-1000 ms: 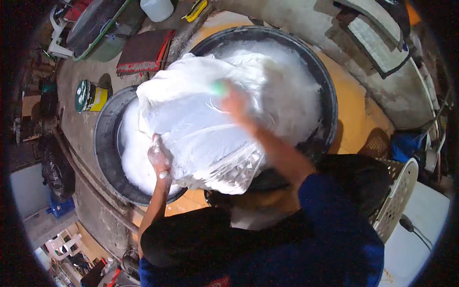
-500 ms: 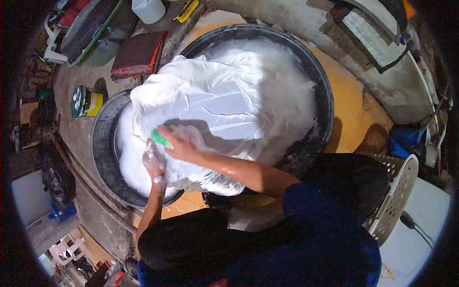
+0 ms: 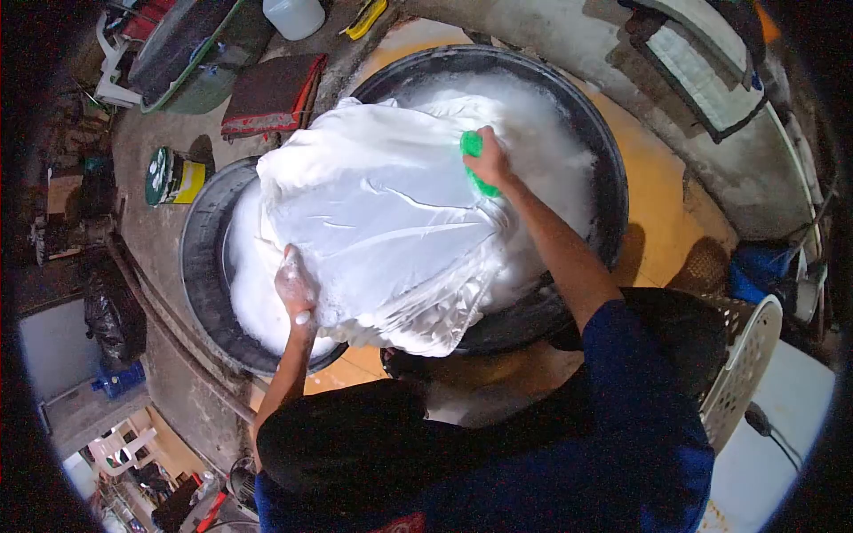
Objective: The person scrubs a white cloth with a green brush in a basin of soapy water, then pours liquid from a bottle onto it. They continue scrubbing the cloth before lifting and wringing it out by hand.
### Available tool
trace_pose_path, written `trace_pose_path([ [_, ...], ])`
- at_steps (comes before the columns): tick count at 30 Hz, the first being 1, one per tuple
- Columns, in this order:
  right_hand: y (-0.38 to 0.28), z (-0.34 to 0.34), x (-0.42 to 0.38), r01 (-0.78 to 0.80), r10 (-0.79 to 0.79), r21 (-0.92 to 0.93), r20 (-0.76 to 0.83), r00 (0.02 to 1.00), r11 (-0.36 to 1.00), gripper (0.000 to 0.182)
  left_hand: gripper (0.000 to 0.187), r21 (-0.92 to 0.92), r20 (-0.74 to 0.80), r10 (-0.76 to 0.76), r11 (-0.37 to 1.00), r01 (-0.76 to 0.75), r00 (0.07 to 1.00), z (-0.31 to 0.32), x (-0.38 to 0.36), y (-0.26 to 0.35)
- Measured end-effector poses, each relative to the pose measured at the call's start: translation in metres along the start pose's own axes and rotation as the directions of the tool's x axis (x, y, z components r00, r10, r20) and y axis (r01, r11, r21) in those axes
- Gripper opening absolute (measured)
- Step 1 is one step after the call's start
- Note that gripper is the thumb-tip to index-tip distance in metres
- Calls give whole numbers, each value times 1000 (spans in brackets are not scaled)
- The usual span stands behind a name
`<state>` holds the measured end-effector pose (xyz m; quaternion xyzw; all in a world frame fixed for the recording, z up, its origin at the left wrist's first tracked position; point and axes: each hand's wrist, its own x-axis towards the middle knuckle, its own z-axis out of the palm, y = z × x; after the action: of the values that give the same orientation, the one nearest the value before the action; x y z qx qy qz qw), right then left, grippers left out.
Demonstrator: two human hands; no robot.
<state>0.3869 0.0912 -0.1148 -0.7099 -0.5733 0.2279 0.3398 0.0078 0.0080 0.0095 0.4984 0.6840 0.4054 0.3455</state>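
A wet white cloth (image 3: 373, 209) lies stretched across two dark tubs, the large black tub (image 3: 616, 186) and the smaller grey tub (image 3: 203, 253). My right hand (image 3: 489, 160) grips a green scrub brush (image 3: 470, 143) and presses it on the cloth's far right part. At the cloth's left edge, my left hand (image 3: 294, 286), covered in suds, holds the fabric; its fingertips are partly hidden by foam. White foam (image 3: 253, 293) fills the smaller tub, and soapy water (image 3: 555, 169) shows in the large one.
A green-and-yellow can (image 3: 178, 178) stands left of the tubs, near a folded dark mat (image 3: 271, 93). A white jug (image 3: 295, 16) and a yellow-handled brush (image 3: 365, 19) lie at the back. A perforated plastic basket (image 3: 746, 369) stands at my right.
My right hand has swept the green scrub brush from beside my left hand to the cloth's far right. The left hand stays at the left edge. The view has shifted slightly.
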Motion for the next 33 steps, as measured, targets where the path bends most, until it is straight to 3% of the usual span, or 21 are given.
trace_pose_path([
  [5, 13, -15, 18, -29, 35, -53, 126, 991, 998, 56, 40, 59, -13, 109, 992, -108, 994, 1, 0, -2],
  [8, 25, -15, 24, 44, -75, 157, 201, 977, 987, 58, 41, 112, -18, 148, 983, -145, 989, 3, -1, 3],
  [11, 7, -13, 23, 128, -137, 52, 269, 953, 990, 61, 43, 60, -42, 115, 992, -112, 992, 5, -2, 8],
  [14, -1, -7, 27, 60, -84, 118, 209, 974, 991, 60, 43, 37, -71, 34, 999, -31, 997, 7, -4, 13],
  [17, -11, -8, 29, 55, -68, 76, 179, 981, 996, 60, 42, 98, -42, 106, 990, -102, 993, 5, -3, 9],
  [20, 12, 17, 38, 233, -233, -109, 10, 972, 966, 52, 41, 160, -25, 187, 970, -181, 982, 1, 1, -2],
  [23, -20, -12, 56, 24, -8, -201, 78, 997, 979, 48, 42, 116, -48, 181, 978, -174, 982, 2, -2, -1],
  [24, -16, -11, 59, 91, -84, -195, 45, 995, 977, 45, 42, 82, -44, 123, 989, -119, 991, 2, -4, 5],
  [26, -12, -2, 62, 107, -102, -195, 33, 994, 975, 43, 43, 74, -65, 191, 980, -187, 979, 5, -1, 5],
  [27, -14, -1, 62, 116, -113, -195, 28, 993, 974, 42, 43, 104, -86, 311, 948, -302, 947, 8, 1, 0],
  [29, -12, -5, 57, 119, -146, -239, -97, 984, 964, 49, 43, 80, -83, 246, 968, -240, 966, 5, 2, -6],
  [30, -11, -9, 51, 119, -164, -263, -160, 973, 957, 52, 42, 25, -52, 60, 998, -59, 997, 2, 1, -1],
  [31, -5, -14, 42, 31, -56, -210, -114, 992, 977, 59, 42, -23, -9, -128, 991, 128, 992, -1, 0, 1],
  [33, 12, -27, 15, -154, 154, -117, -12, 988, 981, 71, 42, 78, 10, 11, 997, -11, 1000, 0, 3, -4],
])
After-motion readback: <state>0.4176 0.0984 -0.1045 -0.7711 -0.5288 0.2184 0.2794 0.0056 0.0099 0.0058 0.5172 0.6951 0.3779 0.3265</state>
